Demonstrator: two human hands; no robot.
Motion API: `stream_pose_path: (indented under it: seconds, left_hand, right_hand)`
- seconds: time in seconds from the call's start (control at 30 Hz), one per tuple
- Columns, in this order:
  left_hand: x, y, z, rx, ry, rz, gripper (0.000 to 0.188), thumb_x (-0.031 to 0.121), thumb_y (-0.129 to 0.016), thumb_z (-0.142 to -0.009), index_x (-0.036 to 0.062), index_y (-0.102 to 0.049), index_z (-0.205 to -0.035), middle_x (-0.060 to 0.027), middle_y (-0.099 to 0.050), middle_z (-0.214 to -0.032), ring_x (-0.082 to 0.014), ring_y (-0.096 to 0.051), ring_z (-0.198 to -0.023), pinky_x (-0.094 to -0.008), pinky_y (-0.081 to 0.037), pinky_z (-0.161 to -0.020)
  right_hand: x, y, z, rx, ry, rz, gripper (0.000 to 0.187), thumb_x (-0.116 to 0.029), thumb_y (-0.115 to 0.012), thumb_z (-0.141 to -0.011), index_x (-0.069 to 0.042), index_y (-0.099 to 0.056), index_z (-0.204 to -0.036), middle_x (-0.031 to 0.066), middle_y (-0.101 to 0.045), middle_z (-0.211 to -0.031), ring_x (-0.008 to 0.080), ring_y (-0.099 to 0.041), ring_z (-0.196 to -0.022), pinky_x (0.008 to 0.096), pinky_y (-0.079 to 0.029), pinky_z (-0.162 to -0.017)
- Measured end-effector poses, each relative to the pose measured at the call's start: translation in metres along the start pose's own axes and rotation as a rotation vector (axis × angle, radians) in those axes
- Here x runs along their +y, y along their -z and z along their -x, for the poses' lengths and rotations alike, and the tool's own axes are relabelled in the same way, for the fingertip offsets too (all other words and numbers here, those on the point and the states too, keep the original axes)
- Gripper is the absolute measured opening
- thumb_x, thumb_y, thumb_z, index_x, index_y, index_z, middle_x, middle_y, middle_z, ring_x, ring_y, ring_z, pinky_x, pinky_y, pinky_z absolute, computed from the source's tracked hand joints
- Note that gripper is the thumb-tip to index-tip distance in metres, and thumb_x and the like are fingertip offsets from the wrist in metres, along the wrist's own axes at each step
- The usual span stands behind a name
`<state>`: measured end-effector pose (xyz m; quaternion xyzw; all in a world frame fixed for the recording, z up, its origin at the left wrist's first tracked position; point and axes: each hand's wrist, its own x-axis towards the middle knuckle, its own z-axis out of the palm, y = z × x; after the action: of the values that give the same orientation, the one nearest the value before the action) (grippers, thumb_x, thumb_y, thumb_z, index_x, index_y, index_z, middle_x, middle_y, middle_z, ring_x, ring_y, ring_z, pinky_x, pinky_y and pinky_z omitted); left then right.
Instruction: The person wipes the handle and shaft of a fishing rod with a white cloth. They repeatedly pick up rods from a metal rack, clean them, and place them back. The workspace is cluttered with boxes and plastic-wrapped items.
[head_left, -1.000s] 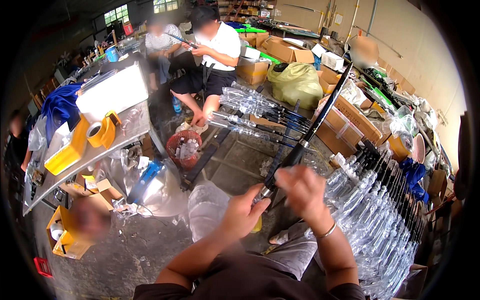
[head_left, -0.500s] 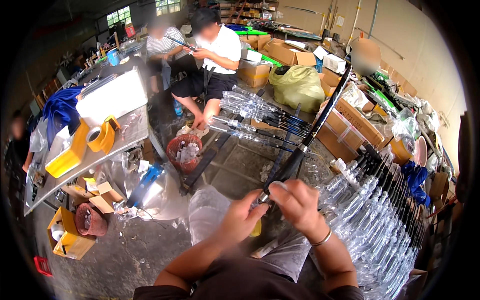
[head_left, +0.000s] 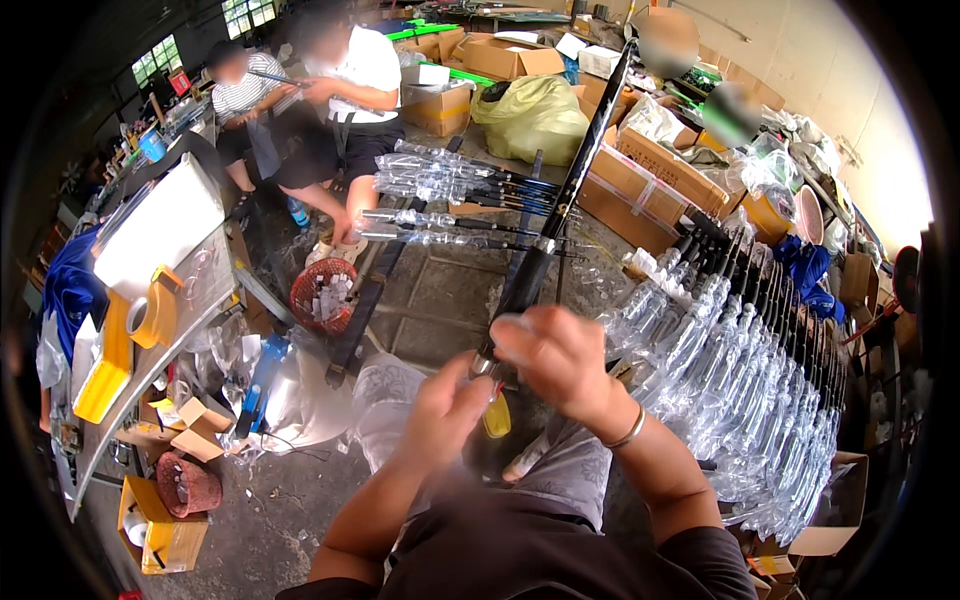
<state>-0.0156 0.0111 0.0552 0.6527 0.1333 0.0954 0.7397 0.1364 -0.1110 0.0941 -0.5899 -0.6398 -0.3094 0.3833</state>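
A long black fishing rod (head_left: pixel 577 180) slants up and away from me, with its thick dark handle (head_left: pixel 527 277) toward my lap. My left hand (head_left: pixel 447 408) is closed round the butt end, where a silvery metal band (head_left: pixel 484 364) shows beside the thumb. Against the lower handle, just above that band, my right hand (head_left: pixel 560 360) is curled with its fingers together. Something whitish and blurred is at its fingertips; I cannot tell what it is. Below my hands is a yellow object (head_left: pixel 497 415), partly hidden.
Many plastic-wrapped rods (head_left: pixel 740 370) lean in a row at the right. More wrapped rods (head_left: pixel 460 185) lie ahead across a dark frame. A red basket (head_left: pixel 322 297) holds white pieces. At left stands a table (head_left: pixel 205 290) with yellow tape (head_left: pixel 152 315). Two people (head_left: pixel 350 80) sit beyond.
The view has swung, shifting the surroundings left in the picture. My hands remain at the lower end of the rod, with the right one still curled beside the handle.
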Motion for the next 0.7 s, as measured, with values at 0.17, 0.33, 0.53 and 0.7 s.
stream_pose_path:
  seconds: [0.17,0.33,0.53,0.7]
  left_hand:
    - [-0.001,-0.011,-0.003,0.158,-0.36,-0.399,0.035,0.013,-0.063,-0.093,-0.0008,-0.054,-0.123,-0.0057,-0.065,-0.075,-0.0138,-0.06,-0.061,-0.0284,-0.047,-0.056]
    - [-0.001,-0.01,-0.008,0.261,-0.494,-0.591,0.037,0.011,-0.067,-0.088,0.0,-0.056,-0.121,-0.0168,-0.067,-0.076,-0.0293,-0.069,-0.066,-0.0354,-0.051,-0.057]
    - [-0.001,-0.013,-0.011,0.295,-0.548,-0.623,0.037,0.011,-0.068,-0.087,0.0005,-0.057,-0.121,-0.0161,-0.066,-0.075,-0.0294,-0.069,-0.065,-0.0358,-0.051,-0.055]
    - [0.003,-0.015,-0.011,0.287,-0.505,-0.571,0.038,0.009,-0.069,-0.085,0.0006,-0.058,-0.12,-0.0167,-0.067,-0.077,-0.0286,-0.069,-0.066,-0.0354,-0.052,-0.057]
  right_hand:
    - [0.028,0.007,-0.017,0.266,-0.043,0.221,0.033,-0.006,-0.077,-0.066,-0.005,-0.067,-0.098,0.0061,-0.059,-0.084,0.0176,-0.063,-0.065,0.0283,-0.05,-0.048]
    - [0.022,0.01,-0.004,0.071,0.077,0.213,0.033,-0.008,-0.078,-0.065,-0.005,-0.068,-0.096,0.0051,-0.062,-0.085,0.0175,-0.062,-0.067,0.0293,-0.051,-0.048]
    - [-0.001,0.007,0.012,-0.04,-0.063,0.048,0.035,-0.001,-0.08,-0.064,-0.006,-0.069,-0.097,0.0083,-0.066,-0.087,0.0233,-0.063,-0.072,0.0316,-0.051,-0.054]
    - [0.018,0.007,-0.002,0.127,-0.008,0.139,0.033,-0.001,-0.074,-0.067,-0.002,-0.066,-0.099,0.0069,-0.06,-0.083,0.0177,-0.06,-0.063,0.0288,-0.051,-0.047]
